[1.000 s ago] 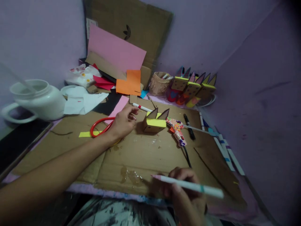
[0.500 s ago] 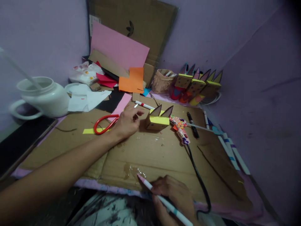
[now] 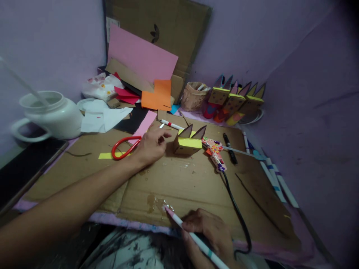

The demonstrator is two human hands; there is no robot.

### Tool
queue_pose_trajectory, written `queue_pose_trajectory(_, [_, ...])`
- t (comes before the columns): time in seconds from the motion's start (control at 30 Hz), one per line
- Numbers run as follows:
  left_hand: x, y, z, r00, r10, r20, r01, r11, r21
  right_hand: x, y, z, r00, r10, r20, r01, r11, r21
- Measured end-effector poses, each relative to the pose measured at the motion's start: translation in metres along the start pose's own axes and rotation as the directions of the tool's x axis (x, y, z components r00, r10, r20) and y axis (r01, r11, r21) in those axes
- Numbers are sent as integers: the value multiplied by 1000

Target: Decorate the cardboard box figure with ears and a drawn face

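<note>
My right hand (image 3: 209,233) grips a white marker (image 3: 200,243) with a pink tip and a teal band. Its tip points at a shiny wet-looking patch (image 3: 157,203) on the cardboard mat near the front edge. My left hand (image 3: 153,145) rests on the mat, fingers loosely curled and apart, over red-handled scissors (image 3: 114,149); a bit of blade shows past the knuckles. Just right of that hand stands a small brown cardboard box (image 3: 185,148) with a yellow top and two pointed ears. A flower-patterned glue gun (image 3: 215,153) lies beside the box.
On the left are a white pot (image 3: 58,116) and a dark phone-like slab (image 3: 25,172). Paper scraps, including an orange sheet (image 3: 157,95), pile up behind. Three eared cardboard figures (image 3: 235,101) stand at back right. A black cord (image 3: 235,205) crosses the mat; markers (image 3: 273,179) line its right side.
The marker tip has shifted very slightly to the right over the shiny patch. My left hand and the box have stayed in place.
</note>
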State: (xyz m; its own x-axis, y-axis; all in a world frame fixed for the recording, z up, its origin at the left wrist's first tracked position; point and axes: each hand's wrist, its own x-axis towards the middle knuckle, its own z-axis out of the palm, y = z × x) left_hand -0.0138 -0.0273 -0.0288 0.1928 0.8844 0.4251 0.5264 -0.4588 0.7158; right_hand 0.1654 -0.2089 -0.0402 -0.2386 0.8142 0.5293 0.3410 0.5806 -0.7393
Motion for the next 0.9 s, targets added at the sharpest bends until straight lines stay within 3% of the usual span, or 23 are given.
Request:
queue_pose_trajectory(0.23, [0, 1, -1, 1000, 1, 4, -1, 1000, 0, -2, 8, 0, 991, -133, 3, 133, 991, -31])
queue_pose_trajectory(0.3, [0, 1, -1, 1000, 0, 6, 0, 1000, 0, -3, 8, 0, 990, -131, 46, 133, 990, -47])
queue_pose_trajectory(0.47, [0, 2, -2, 1000, -3, 5, 2, 1000, 9, -4, 6, 2, 994, -107, -7, 106, 991, -79])
queue_pose_trajectory(0.67, [0, 5, -3, 1000, -8, 7, 8, 1000, 17, 1, 0, -3, 991, -115, 69, 122, 987, -105])
queue_pose_trajectory(0.9, [1, 6, -4, 1000, -5, 18, 5, 1000, 17, 1, 3, -2, 992, -122, 29, 123, 992, -14])
